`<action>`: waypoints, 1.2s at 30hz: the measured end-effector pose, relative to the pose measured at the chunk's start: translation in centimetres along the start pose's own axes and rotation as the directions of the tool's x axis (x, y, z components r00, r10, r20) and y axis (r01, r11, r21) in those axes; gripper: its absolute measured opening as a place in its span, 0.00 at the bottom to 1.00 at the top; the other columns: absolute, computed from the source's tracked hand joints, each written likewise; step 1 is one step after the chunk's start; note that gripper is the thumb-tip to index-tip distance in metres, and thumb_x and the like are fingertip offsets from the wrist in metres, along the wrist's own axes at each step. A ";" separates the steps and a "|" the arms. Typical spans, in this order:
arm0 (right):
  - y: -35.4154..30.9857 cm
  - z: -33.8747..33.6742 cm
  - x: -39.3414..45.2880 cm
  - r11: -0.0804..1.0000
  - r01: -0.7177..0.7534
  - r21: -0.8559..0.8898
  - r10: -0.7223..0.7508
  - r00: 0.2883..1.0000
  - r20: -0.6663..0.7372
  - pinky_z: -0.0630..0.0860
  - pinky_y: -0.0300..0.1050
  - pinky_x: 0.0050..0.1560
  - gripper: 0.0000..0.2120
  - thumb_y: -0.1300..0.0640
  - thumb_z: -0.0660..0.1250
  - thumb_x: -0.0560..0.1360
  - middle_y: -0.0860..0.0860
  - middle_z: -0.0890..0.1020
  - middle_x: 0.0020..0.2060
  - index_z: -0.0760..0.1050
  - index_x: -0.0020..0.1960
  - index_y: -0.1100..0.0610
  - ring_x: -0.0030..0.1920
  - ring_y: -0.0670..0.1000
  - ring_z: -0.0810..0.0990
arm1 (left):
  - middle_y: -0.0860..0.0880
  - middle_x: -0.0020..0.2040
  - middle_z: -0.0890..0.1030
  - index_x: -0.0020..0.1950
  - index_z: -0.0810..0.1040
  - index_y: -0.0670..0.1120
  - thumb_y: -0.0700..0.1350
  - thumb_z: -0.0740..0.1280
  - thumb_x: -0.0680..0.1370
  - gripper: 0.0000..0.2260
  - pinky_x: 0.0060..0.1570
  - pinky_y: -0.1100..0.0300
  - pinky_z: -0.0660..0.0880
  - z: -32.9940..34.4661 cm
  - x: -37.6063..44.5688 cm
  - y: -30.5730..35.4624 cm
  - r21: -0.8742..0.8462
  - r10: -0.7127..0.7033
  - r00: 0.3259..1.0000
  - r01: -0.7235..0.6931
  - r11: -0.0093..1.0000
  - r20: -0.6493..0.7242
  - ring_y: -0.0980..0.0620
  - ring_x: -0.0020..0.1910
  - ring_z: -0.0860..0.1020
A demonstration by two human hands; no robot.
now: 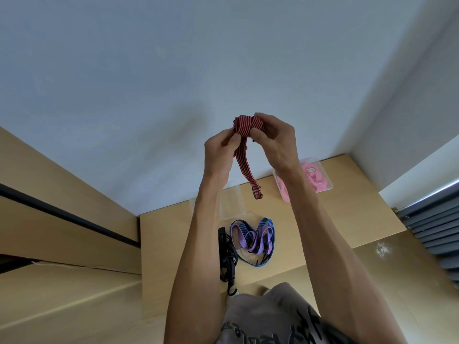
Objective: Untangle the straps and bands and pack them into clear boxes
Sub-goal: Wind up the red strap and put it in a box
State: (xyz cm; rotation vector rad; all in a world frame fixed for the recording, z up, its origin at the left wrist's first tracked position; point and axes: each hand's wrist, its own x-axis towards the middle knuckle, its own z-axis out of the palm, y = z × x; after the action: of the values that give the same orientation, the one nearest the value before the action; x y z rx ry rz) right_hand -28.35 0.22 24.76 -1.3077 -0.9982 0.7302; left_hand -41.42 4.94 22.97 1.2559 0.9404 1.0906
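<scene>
I hold a red strap with black stripes (244,165) up in front of the wall. Its top is folded into a bundle, which my left hand (221,150) and my right hand (273,140) pinch from either side. One end hangs down between my wrists and ends in a metal hook. On the table below lie a tangle of blue and purple straps (253,238) and a black strap (227,256). An empty clear box (232,202) stands behind them. A second clear box (320,175) at the right holds pink bands.
The light wooden table (335,219) stands in a corner against a pale wall. A wooden shelf unit (62,219) runs along the left. A grey ribbed thing (434,234) is at the right edge. My grey shirt fills the bottom middle.
</scene>
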 end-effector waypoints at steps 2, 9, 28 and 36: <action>0.0 0.2 0.1 0.999 0.026 -0.047 -0.028 0.999 -0.037 0.80 0.54 0.59 0.17 0.67 0.68 0.75 0.57 0.85 0.51 0.78 0.64 0.64 0.53 0.54 0.84 | 0.49 0.37 0.83 0.50 0.84 0.42 0.36 0.65 0.81 0.08 0.43 0.54 0.81 0.1 -0.2 -0.3 0.053 0.026 1.000 -0.025 0.998 -0.015 0.53 0.36 0.80; 0.1 0.6 -0.3 0.994 0.090 -0.057 -0.096 0.990 -0.102 0.79 0.51 0.61 0.18 0.69 0.68 0.74 0.53 0.85 0.53 0.79 0.63 0.62 0.55 0.51 0.83 | 0.45 0.42 0.83 0.54 0.86 0.44 0.40 0.66 0.79 0.09 0.42 0.57 0.81 0.2 -0.4 0.6 0.052 -0.031 0.998 0.028 0.998 0.057 0.49 0.43 0.83; 0.1 1.0 -1.0 0.975 -0.021 0.220 0.005 0.997 0.074 0.80 0.53 0.60 0.12 0.63 0.64 0.81 0.58 0.85 0.53 0.79 0.62 0.63 0.56 0.57 0.84 | 0.45 0.53 0.86 0.60 0.84 0.48 0.44 0.65 0.82 0.11 0.48 0.53 0.81 -1.3 -0.7 0.9 -0.120 -0.098 0.994 0.103 0.987 0.051 0.46 0.53 0.85; 0.5 0.4 -0.7 0.999 -0.027 0.020 0.023 0.988 0.153 0.79 0.43 0.48 0.12 0.58 0.62 0.83 0.53 0.87 0.47 0.82 0.60 0.56 0.48 0.52 0.85 | 0.47 0.44 0.87 0.57 0.79 0.46 0.48 0.68 0.81 0.09 0.46 0.49 0.83 -0.9 0.0 0.8 0.087 -0.083 0.995 0.087 0.992 -0.057 0.47 0.45 0.86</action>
State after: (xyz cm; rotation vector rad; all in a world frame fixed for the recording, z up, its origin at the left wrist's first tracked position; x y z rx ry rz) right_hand -28.94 -0.20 24.15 -1.2616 -1.0944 0.8683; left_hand -42.42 5.13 23.65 1.2528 1.0839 1.0287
